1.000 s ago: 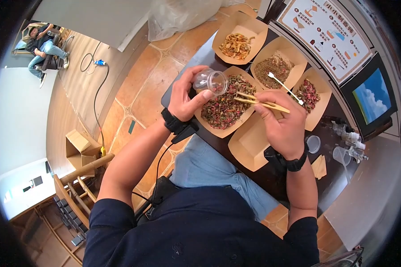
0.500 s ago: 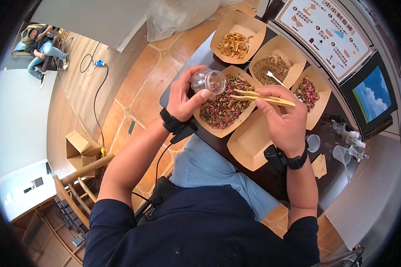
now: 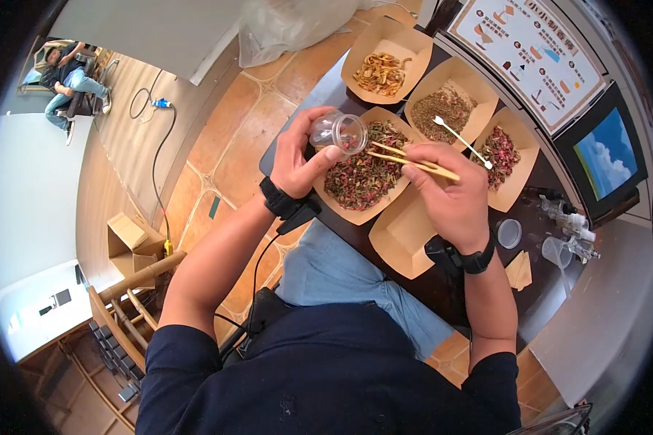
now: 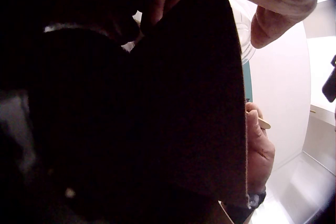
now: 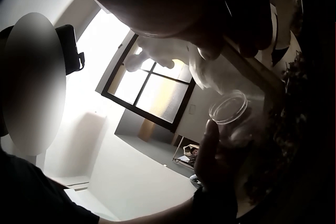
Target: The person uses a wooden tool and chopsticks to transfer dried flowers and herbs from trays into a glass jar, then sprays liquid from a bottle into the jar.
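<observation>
My left hand (image 3: 297, 156) grips a clear plastic jar (image 3: 341, 135), its open mouth tilted toward the right hand. Bamboo tweezers (image 3: 442, 172) are pinched in my right hand (image 3: 453, 203), their tips spread and just right of the jar's mouth. Below both lies a mix of dried petals and leaves (image 3: 363, 177) in a paper tray (image 3: 363, 216). In the right wrist view the jar's rim (image 5: 229, 107) shows beside the left thumb. A dark tray wall (image 4: 194, 92) covers much of the left wrist view, with the right hand (image 4: 261, 153) beyond it.
More paper trays hold yellowish dried pieces (image 3: 383, 74), brown crumbs (image 3: 435, 112) with a white stick spoon (image 3: 461, 140), and rosebuds (image 3: 502, 154). Another tray (image 3: 403, 239) sits nearest the lap. A round lid (image 3: 509, 233) and small bottles (image 3: 575, 230) stand at right.
The right hand has shifted left, bringing the tweezers closer to the jar's mouth, and their tips stand wider apart. The left hand and jar stay nearly still.
</observation>
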Demonstrator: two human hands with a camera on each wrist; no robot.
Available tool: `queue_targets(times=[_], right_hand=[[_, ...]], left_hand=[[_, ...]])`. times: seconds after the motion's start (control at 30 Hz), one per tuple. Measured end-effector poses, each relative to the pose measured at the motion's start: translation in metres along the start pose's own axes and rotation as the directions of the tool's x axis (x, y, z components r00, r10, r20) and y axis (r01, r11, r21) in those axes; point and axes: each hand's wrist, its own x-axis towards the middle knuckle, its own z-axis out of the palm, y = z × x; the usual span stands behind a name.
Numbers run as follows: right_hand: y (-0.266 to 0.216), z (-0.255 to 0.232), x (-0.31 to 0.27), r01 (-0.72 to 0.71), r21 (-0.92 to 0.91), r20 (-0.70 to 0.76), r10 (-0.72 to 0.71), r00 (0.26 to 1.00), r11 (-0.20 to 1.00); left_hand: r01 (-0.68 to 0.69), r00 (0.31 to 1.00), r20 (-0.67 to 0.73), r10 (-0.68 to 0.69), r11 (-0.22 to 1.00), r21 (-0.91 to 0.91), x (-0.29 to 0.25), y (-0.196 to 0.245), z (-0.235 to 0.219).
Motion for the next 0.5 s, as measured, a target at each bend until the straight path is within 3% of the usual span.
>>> queue_targets(times=[0.13,0.2,0.33,0.4,0.5], right_hand=[[-0.005,-0.006,-0.002,0.027,-0.042,0.066,-0.024,0.998,0.999],[-0.012,-0.015,-0.001,-0.037,-0.073,0.109,0.045,0.993,0.997],[-0.002,-0.019,0.001,-0.106,-0.051,0.038,0.108,0.993,0.993],[0.004,-0.014,0.003,-0.003,-0.005,-0.046,0.003,0.999,1.000],[0.000,-0.008,0.001,-0.031,-0.046,0.032,0.032,0.999,0.998]], left_hand=[[0.005,1.000,-0.005,-0.005,1.000,-0.004,-0.001,0.001,0.001],[0.004,1.000,-0.003,-0.004,1.000,-0.008,0.000,0.000,0.000],[0.012,1.000,-0.006,-0.012,1.000,-0.029,-0.001,-0.001,0.001],[0.018,1.000,0.001,-0.018,0.999,-0.037,-0.001,-0.001,0.001],[0.003,1.000,0.003,-0.003,1.000,-0.018,0.000,-0.001,0.001]])
